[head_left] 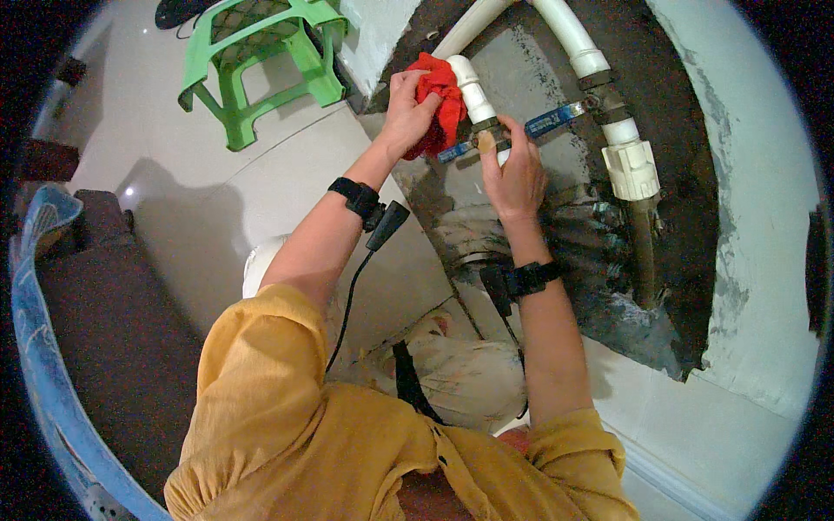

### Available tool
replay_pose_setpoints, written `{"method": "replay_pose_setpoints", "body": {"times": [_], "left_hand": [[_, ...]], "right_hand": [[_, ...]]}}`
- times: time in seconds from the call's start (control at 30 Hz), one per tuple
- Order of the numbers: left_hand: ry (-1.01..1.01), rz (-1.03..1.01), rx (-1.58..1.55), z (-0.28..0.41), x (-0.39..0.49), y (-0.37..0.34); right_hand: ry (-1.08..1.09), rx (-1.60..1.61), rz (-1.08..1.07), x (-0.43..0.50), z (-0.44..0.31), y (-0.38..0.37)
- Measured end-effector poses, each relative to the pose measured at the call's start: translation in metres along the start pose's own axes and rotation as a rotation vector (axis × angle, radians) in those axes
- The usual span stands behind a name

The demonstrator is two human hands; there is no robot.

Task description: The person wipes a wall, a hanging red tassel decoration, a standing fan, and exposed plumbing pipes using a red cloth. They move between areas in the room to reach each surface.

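My left hand (pixel 412 107) grips a bunched red cloth (pixel 444 98) beside a white plastic pipe elbow (pixel 464 70). My right hand (pixel 515 163) has its thumb and fingers around the valve body (pixel 488 135) below that elbow. A blue lever handle (pixel 456 154) sticks out to the left of this valve, near the cloth. A second valve (pixel 607 101), with a blue handle (pixel 554 121), sits on the right-hand pipe above a white union fitting (pixel 631 170). My right palm and fingers hide part of the first valve and the pipe below it.
A green plastic stool (pixel 260 71) stands on the tiled floor (pixel 293 176) at upper left. The pipes run in a rough, broken-out wall recess (pixel 677 195) edged by pale plaster (pixel 743 228). A dark cushion-like surface (pixel 124 325) with a blue rim (pixel 49 325) lies at far left.
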State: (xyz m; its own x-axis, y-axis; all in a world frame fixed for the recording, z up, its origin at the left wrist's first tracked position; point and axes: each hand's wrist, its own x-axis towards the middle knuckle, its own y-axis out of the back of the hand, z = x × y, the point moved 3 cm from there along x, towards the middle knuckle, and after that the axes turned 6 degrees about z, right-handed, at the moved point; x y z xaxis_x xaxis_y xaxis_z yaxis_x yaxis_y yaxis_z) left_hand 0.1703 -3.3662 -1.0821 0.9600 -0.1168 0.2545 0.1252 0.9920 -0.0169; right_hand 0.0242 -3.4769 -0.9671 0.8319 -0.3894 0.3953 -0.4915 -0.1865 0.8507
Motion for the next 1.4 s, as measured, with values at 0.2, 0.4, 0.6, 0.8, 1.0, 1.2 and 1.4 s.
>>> {"method": "replay_pose_setpoints", "body": {"times": [0.2,0.4,0.6,0.8,1.0,1.2,1.4], "left_hand": [[0.045,0.016,0.209,-0.063,0.006,-0.001],[0.502,-0.01,-0.171,-0.1,-0.014,-0.006],[1.112,0.031,-0.955,-0.085,-0.015,-0.018],[1.133,-0.162,-0.854,-0.041,-0.027,-0.014],[0.673,-0.548,-0.443,0.011,-0.031,-0.001],[0.469,-0.66,-0.21,0.013,-0.028,0.004],[0.265,-0.361,0.26,0.023,-0.007,0.03]], "right_hand": [[-0.023,0.015,-0.008,0.001,0.001,0.0],[-0.041,-0.017,-0.048,0.002,-0.002,0.002],[-0.029,0.027,-0.027,0.002,-0.004,0.003],[0.08,0.123,0.129,0.002,0.005,0.001],[0.061,0.232,0.183,-0.003,0.013,0.001],[0.13,0.225,0.206,-0.005,0.009,0.005],[0.307,0.076,0.113,-0.011,-0.009,0.021]]}}
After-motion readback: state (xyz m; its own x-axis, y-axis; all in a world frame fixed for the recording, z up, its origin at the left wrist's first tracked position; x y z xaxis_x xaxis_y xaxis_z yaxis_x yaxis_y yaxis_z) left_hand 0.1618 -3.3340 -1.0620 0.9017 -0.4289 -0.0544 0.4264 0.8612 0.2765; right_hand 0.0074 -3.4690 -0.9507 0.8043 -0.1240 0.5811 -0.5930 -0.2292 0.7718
